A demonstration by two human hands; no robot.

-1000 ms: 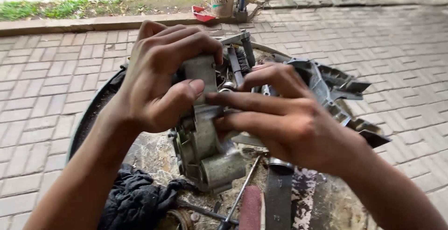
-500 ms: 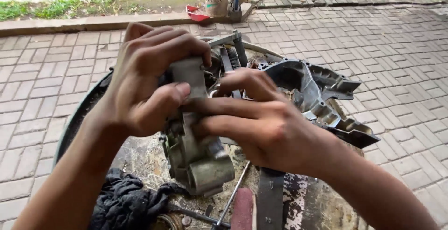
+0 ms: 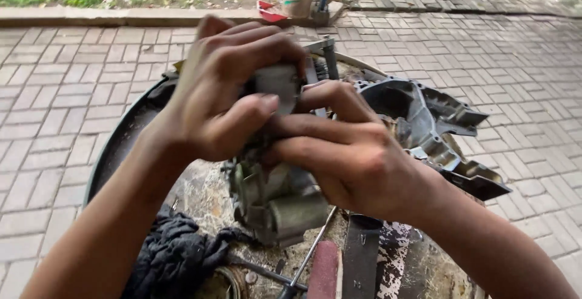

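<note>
Centrally in the frame, a grimy grey metal engine part is held upright above the round bench. The left hand is closed around its top, thumb pressed on the front. The right hand grips its middle from the right, fingers laid flat across it. At the right lies a grey cast engine casing. A dark rag sits at lower left, a screwdriver at the bottom. Brick paving surrounds the bench.
</note>
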